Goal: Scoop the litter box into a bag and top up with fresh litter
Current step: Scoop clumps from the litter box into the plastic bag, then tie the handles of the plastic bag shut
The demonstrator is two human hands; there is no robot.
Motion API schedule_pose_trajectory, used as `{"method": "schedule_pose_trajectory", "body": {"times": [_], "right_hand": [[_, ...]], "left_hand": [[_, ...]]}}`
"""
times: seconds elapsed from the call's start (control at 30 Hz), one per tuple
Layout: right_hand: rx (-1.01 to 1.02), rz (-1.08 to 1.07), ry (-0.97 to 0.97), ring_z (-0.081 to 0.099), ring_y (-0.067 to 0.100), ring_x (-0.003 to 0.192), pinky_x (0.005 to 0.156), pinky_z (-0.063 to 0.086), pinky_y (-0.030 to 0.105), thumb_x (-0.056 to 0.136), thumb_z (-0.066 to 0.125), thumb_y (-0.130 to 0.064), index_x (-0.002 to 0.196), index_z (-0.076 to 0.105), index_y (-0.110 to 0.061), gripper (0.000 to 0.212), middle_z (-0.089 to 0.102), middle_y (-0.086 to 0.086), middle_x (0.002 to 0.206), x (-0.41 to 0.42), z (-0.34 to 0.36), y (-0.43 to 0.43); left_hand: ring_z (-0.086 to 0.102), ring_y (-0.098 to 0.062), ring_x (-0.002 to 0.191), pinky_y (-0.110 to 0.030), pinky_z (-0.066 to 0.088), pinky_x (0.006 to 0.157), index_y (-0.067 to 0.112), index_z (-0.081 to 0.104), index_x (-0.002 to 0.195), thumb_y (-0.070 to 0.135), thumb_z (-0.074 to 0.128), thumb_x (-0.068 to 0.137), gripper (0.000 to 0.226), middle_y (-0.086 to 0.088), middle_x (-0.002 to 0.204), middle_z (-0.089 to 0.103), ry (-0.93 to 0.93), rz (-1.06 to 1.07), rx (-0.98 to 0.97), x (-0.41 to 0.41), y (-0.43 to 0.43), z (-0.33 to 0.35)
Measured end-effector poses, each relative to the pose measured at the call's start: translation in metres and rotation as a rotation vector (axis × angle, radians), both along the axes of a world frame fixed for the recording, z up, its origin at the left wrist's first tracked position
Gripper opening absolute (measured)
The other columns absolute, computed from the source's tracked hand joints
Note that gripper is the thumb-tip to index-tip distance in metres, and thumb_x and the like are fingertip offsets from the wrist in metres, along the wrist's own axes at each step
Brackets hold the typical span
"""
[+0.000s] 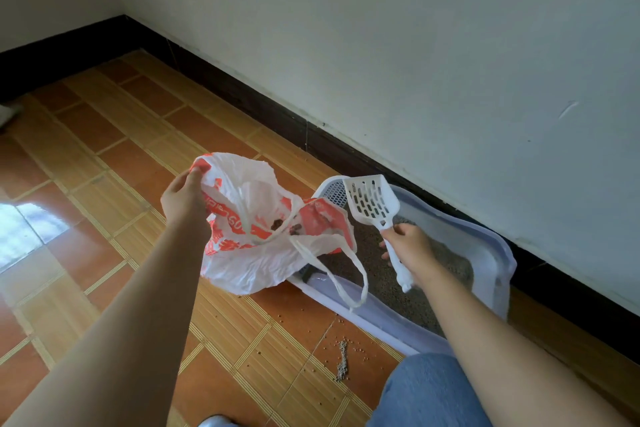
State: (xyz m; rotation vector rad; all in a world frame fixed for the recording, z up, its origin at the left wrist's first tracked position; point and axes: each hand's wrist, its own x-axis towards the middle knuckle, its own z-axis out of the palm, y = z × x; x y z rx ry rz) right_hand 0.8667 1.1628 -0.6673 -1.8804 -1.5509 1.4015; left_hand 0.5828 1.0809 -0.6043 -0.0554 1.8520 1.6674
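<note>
A pale lilac litter box (491,253) with grey-brown litter (388,284) lies on the floor against the wall. My left hand (183,198) grips the rim of a white and orange plastic bag (249,263), held open beside the box's left end; dark clumps show inside it. My right hand (408,246) holds the handle of a white slotted scoop (372,203), raised above the box with its blade tilted up and nothing in it. One bag handle hangs over the box's near wall.
Spilled litter grains (343,360) lie on the orange tiled floor (104,184) in front of the box. My knee in blue jeans (429,392) is at the bottom. A dark skirting board (277,111) runs under the white wall.
</note>
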Motion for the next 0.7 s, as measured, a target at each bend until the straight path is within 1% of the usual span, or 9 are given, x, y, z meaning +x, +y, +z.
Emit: {"method": "schedule_pose_trajectory", "body": {"times": [0.07, 0.13, 0.17, 0.27, 0.37, 0.43, 0.5, 0.6, 0.7], "right_hand": [[-0.002, -0.046, 0.005, 0.059, 0.015, 0.063, 0.063, 0.051, 0.032, 0.091, 0.051, -0.021, 0.101, 0.063, -0.006, 0.022, 0.065, 0.003, 0.082, -0.008, -0.003, 0.0], [-0.012, -0.066, -0.006, 0.058, 0.013, 0.061, 0.053, 0.047, 0.025, 0.093, 0.049, -0.02, 0.104, 0.061, -0.004, 0.023, 0.063, 0.003, 0.08, -0.015, -0.005, 0.001], [-0.016, -0.072, -0.014, 0.057, 0.013, 0.061, 0.051, 0.044, 0.024, 0.093, 0.048, -0.02, 0.104, 0.06, -0.004, 0.023, 0.062, 0.003, 0.08, -0.018, -0.006, 0.002], [-0.038, -0.101, -0.017, 0.057, 0.013, 0.06, 0.054, 0.044, 0.025, 0.093, 0.048, -0.019, 0.104, 0.06, -0.003, 0.023, 0.062, 0.004, 0.08, -0.028, -0.008, 0.005], [-0.055, -0.111, 0.001, 0.058, 0.014, 0.058, 0.054, 0.047, 0.026, 0.091, 0.053, -0.017, 0.105, 0.061, -0.001, 0.023, 0.061, 0.004, 0.077, -0.041, -0.012, 0.01], [-0.071, -0.108, 0.005, 0.058, 0.015, 0.058, 0.051, 0.046, 0.025, 0.091, 0.053, -0.015, 0.107, 0.061, 0.001, 0.023, 0.061, 0.006, 0.078, -0.052, -0.015, 0.013], [-0.086, -0.115, -0.006, 0.058, 0.015, 0.058, 0.053, 0.048, 0.027, 0.092, 0.052, -0.014, 0.109, 0.059, 0.002, 0.025, 0.063, 0.01, 0.085, -0.064, -0.018, 0.016], [-0.12, -0.116, -0.01, 0.057, 0.014, 0.06, 0.051, 0.046, 0.024, 0.094, 0.049, -0.014, 0.113, 0.055, 0.001, 0.025, 0.061, 0.011, 0.09, -0.084, -0.023, 0.019], [-0.134, -0.15, -0.026, 0.057, 0.015, 0.06, 0.055, 0.048, 0.028, 0.095, 0.047, -0.015, 0.112, 0.054, 0.001, 0.024, 0.058, 0.006, 0.079, -0.101, -0.034, 0.022]], "left_hand": [[0.059, -0.02, 0.1, -0.035, 0.051, 0.087, 0.025, 0.061, 0.095, 0.032, 0.061, 0.089, 0.009, -0.003, 0.109, 0.061, 0.004, 0.029, 0.006, -0.013, 0.0, 0.0], [0.06, -0.019, 0.098, -0.033, 0.052, 0.086, 0.026, 0.061, 0.094, 0.032, 0.06, 0.09, 0.008, -0.001, 0.106, 0.061, 0.002, 0.048, 0.003, -0.022, 0.001, -0.002], [0.06, -0.018, 0.097, -0.033, 0.052, 0.086, 0.026, 0.061, 0.094, 0.032, 0.06, 0.09, 0.007, -0.001, 0.104, 0.061, -0.002, 0.058, 0.008, -0.026, 0.002, -0.004], [0.06, -0.018, 0.096, -0.033, 0.053, 0.086, 0.026, 0.063, 0.097, 0.032, 0.061, 0.089, 0.01, 0.002, 0.098, 0.061, -0.012, 0.1, 0.021, -0.037, 0.005, -0.01], [0.06, -0.018, 0.1, -0.036, 0.052, 0.09, 0.024, 0.065, 0.108, 0.032, 0.058, 0.091, 0.02, 0.004, 0.101, 0.061, -0.023, 0.139, 0.018, -0.05, 0.009, -0.015], [0.06, -0.018, 0.101, -0.037, 0.052, 0.091, 0.024, 0.065, 0.111, 0.031, 0.057, 0.092, 0.022, 0.003, 0.103, 0.062, -0.035, 0.147, 0.025, -0.059, 0.011, -0.018], [0.061, -0.019, 0.099, -0.036, 0.053, 0.09, 0.023, 0.065, 0.111, 0.031, 0.057, 0.092, 0.022, 0.001, 0.103, 0.062, -0.047, 0.138, 0.029, -0.064, 0.014, -0.023], [0.061, -0.018, 0.097, -0.033, 0.053, 0.087, 0.023, 0.064, 0.104, 0.03, 0.057, 0.092, 0.016, 0.002, 0.099, 0.062, -0.051, 0.15, 0.046, -0.068, 0.019, -0.032], [0.06, -0.015, 0.092, -0.029, 0.053, 0.084, 0.025, 0.062, 0.093, 0.028, 0.056, 0.092, 0.006, 0.006, 0.085, 0.06, -0.059, 0.177, 0.066, -0.074, 0.023, -0.038]]}}
